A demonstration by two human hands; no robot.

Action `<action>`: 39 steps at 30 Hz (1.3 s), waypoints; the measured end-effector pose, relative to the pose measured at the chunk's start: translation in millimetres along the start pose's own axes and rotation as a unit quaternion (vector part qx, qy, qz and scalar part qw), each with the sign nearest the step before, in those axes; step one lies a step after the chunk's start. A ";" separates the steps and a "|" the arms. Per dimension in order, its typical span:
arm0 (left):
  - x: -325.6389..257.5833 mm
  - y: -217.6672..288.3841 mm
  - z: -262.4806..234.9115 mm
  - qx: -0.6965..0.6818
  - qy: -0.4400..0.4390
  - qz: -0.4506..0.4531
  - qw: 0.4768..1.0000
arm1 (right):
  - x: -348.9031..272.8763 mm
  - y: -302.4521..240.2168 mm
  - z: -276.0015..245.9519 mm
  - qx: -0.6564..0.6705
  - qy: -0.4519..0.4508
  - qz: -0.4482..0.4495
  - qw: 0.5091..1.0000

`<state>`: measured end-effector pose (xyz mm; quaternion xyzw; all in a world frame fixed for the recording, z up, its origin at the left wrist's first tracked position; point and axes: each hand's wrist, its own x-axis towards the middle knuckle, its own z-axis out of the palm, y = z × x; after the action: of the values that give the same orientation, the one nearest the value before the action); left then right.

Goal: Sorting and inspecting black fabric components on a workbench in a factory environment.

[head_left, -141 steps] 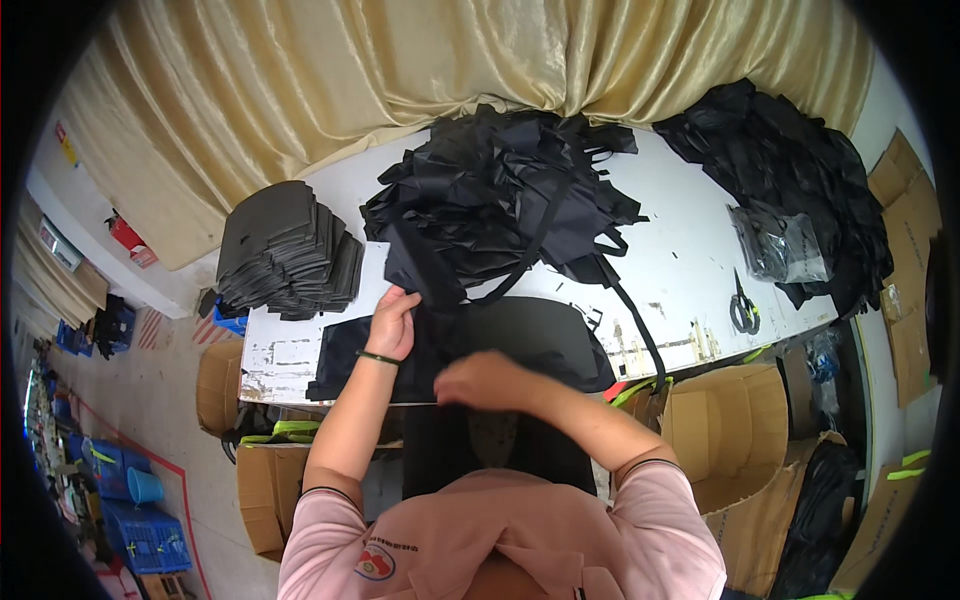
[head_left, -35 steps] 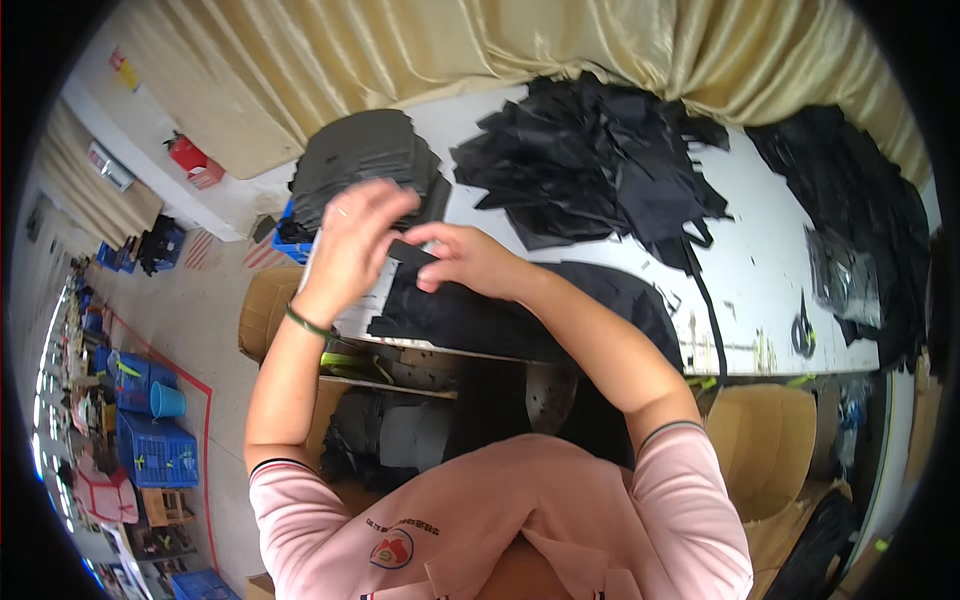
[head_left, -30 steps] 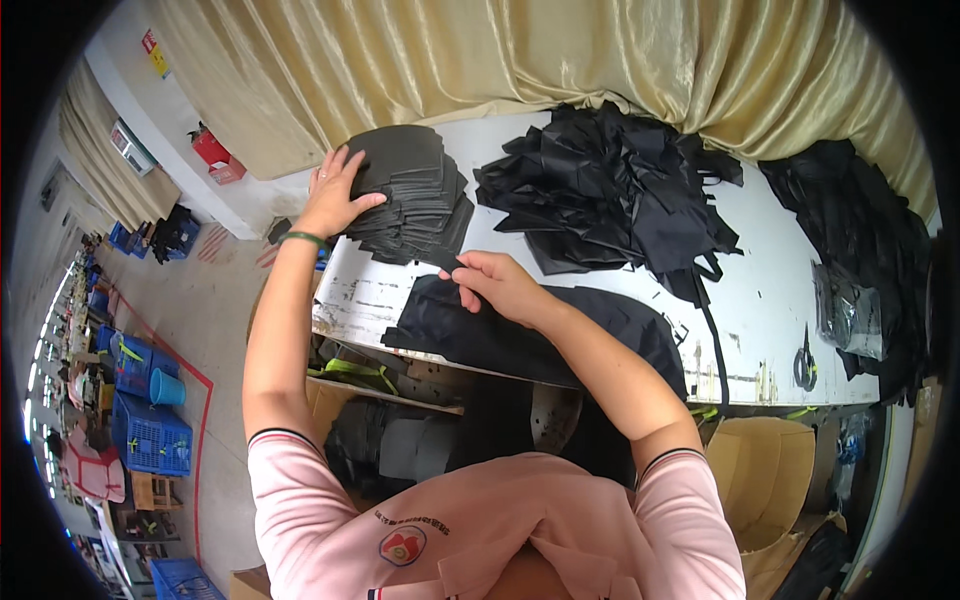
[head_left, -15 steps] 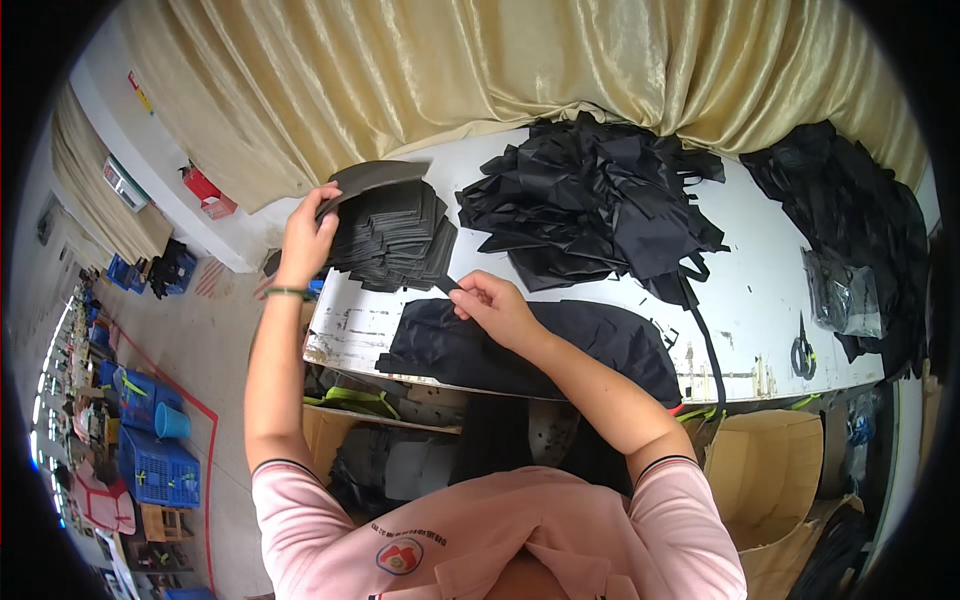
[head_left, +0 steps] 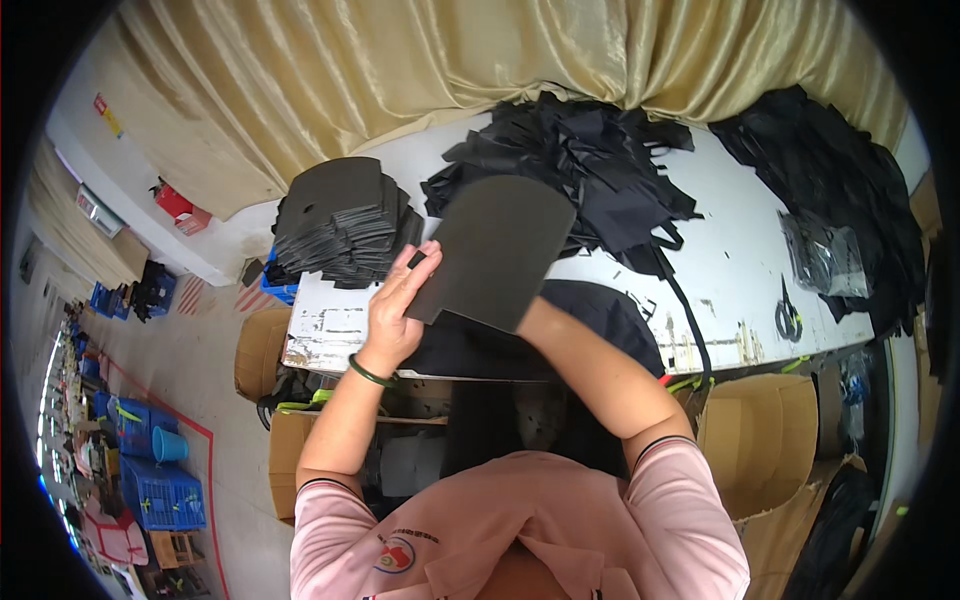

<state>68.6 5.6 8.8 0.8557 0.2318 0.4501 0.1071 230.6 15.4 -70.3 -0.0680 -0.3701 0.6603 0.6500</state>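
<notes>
Over the front of the scuffed white table (head_left: 740, 240), a dark grey, round-topped flat panel (head_left: 495, 250) is held up at its left edge by the left hand (head_left: 400, 305), fingers nearly straight against it. The bare right forearm (head_left: 605, 370) runs behind the panel, hiding the right hand, so its grip cannot be told. Farther left stands a stack of dark grey sheets (head_left: 345, 220); behind lies a rumpled black fabric heap (head_left: 610, 175).

Right hand (head_left: 534, 317) mostly hidden behind dark panel (head_left: 495, 250), grip unreadable; panel also covers part of black fabric (head_left: 605, 312).
</notes>
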 end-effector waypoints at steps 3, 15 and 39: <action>-1.5 -2.0 -19.5 0.172 -0.035 0.083 0.981 | -9.5 -124.8 50.2 -0.592 -0.216 0.108 0.769; -45.7 -6.4 -20.2 -0.342 0.203 -0.193 0.897 | -103.0 -139.3 -34.0 -0.267 0.192 0.218 0.919; -125.2 26.2 46.6 -0.456 -0.159 -0.502 0.717 | -203.5 -166.3 -135.0 -0.428 0.333 0.316 0.779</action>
<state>53.7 -77.8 -97.8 0.5203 0.3735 0.2389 0.7299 471.6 -135.2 -150.8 -0.6680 -0.3324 0.5382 0.3919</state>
